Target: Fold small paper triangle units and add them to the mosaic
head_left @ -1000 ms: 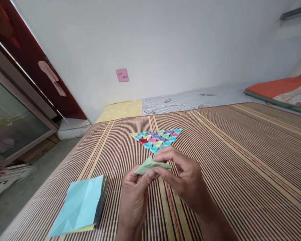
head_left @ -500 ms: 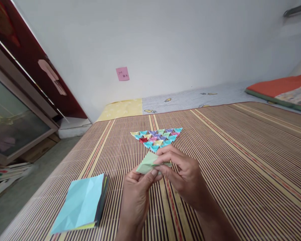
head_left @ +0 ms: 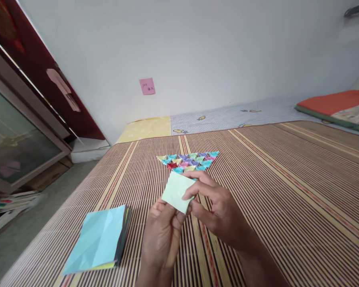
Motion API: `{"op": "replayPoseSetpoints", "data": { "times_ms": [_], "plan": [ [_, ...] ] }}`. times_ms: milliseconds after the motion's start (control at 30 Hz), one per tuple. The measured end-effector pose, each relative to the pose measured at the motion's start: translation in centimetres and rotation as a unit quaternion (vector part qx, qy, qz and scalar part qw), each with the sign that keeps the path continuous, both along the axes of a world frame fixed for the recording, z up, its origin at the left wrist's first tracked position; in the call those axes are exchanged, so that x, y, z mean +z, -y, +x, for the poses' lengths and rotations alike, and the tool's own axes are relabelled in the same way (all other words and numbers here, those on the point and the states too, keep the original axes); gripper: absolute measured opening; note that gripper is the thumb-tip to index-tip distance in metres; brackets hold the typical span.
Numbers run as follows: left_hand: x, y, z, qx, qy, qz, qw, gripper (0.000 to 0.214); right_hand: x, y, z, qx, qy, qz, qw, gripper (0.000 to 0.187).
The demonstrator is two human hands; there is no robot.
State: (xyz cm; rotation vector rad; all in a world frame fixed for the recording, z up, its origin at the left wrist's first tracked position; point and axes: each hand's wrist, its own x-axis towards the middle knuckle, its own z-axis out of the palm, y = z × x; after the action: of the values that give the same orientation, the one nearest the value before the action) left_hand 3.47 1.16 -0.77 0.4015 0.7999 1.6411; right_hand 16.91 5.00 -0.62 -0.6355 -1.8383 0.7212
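A pale green folded paper (head_left: 176,190) is pinched between both my hands above a striped bamboo mat (head_left: 287,191). My left hand (head_left: 163,239) grips its lower edge with thumb and fingers closed. My right hand (head_left: 218,211) holds its right side, fingers curled over the top edge. Just beyond the hands lies a flat triangle of several small coloured folded paper units (head_left: 188,161), its point partly hidden by the green paper. A stack of square papers with a light blue sheet on top (head_left: 97,239) rests on the mat to the left of my left hand.
The mat's left edge drops to a grey floor with books (head_left: 8,207) and a glass-fronted cabinet (head_left: 14,139). A checked and yellow sheet (head_left: 215,119) lies past the mat. An orange cushion (head_left: 338,103) sits far right. A pink note (head_left: 146,86) sticks to the white wall.
The green paper has turned from a flat, edge-on triangle to an upright square face toward me. Both hands shifted slightly up and forward with it.
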Motion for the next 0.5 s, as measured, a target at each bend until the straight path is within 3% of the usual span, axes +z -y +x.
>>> {"op": "replayPoseSetpoints", "data": {
  "times_ms": [267,500],
  "plan": [
    [-0.15,-0.13,-0.01,0.019,0.025,0.022,0.999,0.062,0.08,-0.31,0.08,0.020,-0.010,-0.032,0.999,0.018],
    [-0.62,-0.13,0.02,0.015,0.019,0.034,0.999,0.049,0.06,-0.47,0.35,0.025,-0.011,-0.041,0.999,0.018]
  ]
}}
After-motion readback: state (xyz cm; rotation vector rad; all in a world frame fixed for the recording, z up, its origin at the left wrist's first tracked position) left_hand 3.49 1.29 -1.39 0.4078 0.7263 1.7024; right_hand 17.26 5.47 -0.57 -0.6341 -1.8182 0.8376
